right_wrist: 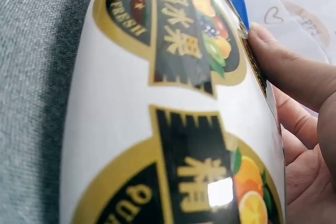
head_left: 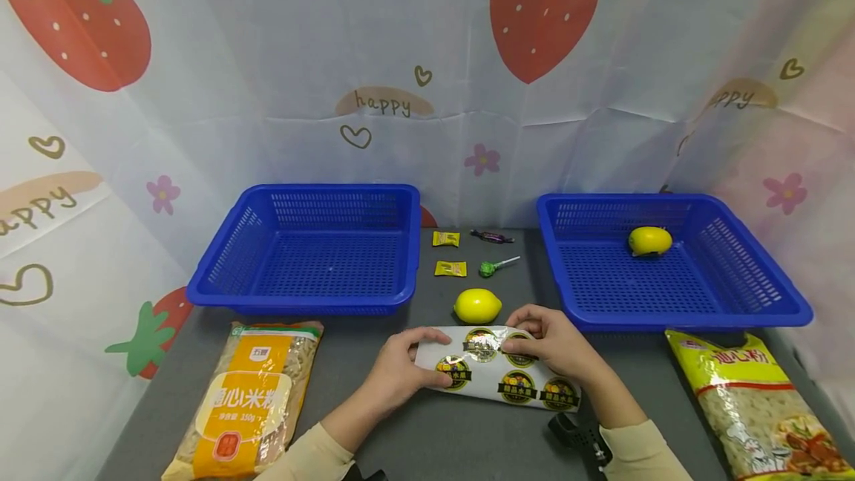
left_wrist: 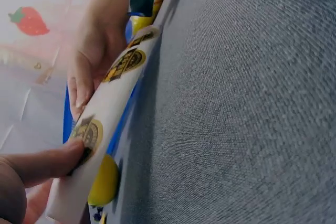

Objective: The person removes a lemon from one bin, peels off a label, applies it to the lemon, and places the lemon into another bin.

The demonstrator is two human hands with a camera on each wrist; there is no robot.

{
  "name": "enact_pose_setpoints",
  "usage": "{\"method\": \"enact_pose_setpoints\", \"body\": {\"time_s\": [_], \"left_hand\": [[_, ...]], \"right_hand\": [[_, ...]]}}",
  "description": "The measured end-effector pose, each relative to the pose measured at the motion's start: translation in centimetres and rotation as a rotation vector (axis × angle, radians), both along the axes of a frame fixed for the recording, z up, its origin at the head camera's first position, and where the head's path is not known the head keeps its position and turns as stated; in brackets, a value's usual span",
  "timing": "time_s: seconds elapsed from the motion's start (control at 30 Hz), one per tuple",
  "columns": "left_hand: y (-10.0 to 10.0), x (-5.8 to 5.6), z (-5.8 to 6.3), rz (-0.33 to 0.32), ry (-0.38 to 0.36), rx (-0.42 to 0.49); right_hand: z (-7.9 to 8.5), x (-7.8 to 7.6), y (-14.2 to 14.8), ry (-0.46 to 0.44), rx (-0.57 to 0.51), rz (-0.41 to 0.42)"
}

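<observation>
A white sheet of fruit stickers [head_left: 477, 384], printed with black-and-gold round labels, is bent over into a flattened roll just above the grey table. My left hand [head_left: 398, 370] pinches its left end, thumb on the near face and fingers over the top. At its upper right edge, my right hand [head_left: 557, 344] grips with the thumb in front and the fingers behind. The right wrist view shows the sheet's glossy surface [right_wrist: 115, 108] bulging, with the right thumb [right_wrist: 289, 66] at its edge. Just behind the sheet lies a yellow lemon [head_left: 477, 306].
A blue basket [head_left: 303, 301] stands at back left; another blue basket [head_left: 688, 315] at back right holds a lemon [head_left: 650, 241]. Between them lie yellow wrapped candies [head_left: 450, 269], a dark candy [head_left: 492, 236] and a green lollipop [head_left: 489, 269]. Pasta bags flank the hands, left [head_left: 243, 399] and right [head_left: 761, 407].
</observation>
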State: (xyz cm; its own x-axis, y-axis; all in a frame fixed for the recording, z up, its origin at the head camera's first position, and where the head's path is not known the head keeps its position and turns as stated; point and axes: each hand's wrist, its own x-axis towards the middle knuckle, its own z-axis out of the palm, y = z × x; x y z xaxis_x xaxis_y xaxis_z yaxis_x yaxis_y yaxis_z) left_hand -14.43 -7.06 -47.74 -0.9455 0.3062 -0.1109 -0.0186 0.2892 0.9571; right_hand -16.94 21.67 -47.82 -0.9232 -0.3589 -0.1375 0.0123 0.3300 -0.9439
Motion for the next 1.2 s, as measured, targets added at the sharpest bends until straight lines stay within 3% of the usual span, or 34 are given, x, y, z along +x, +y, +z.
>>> {"method": "enact_pose_setpoints", "body": {"time_s": [0.07,0.27,0.4,0.53,0.7,0.9,1.03,1.2], "left_hand": [[0.0,-0.1,0.1,0.000,-0.013,0.011],[0.0,-0.1,0.5,0.037,0.037,-0.162],[0.1,-0.1,0.4,0.063,0.072,-0.215],[0.0,0.0,0.2,0.070,0.097,-0.192],[-0.3,0.1,0.4,0.031,0.120,-0.147],[-0.3,0.4,0.8,0.057,0.135,-0.197],[-0.2,0.7,1.1,0.082,0.119,-0.223],[0.0,0.8,1.1,0.073,0.067,-0.162]], "right_hand": [[-0.1,0.0,0.0,-0.002,-0.001,0.000],[0.1,-0.1,0.0,0.011,0.008,0.008],[0.3,-0.3,-0.1,0.020,0.009,0.013],[0.2,-0.6,-0.1,0.048,0.065,0.006],[0.0,-1.0,0.0,0.084,0.180,0.005],[-0.2,-1.4,-0.4,0.096,0.322,-0.020],[-0.4,-1.5,-1.1,0.141,0.417,-0.042],[-0.5,-1.3,-2.1,0.188,0.497,-0.067]]}}
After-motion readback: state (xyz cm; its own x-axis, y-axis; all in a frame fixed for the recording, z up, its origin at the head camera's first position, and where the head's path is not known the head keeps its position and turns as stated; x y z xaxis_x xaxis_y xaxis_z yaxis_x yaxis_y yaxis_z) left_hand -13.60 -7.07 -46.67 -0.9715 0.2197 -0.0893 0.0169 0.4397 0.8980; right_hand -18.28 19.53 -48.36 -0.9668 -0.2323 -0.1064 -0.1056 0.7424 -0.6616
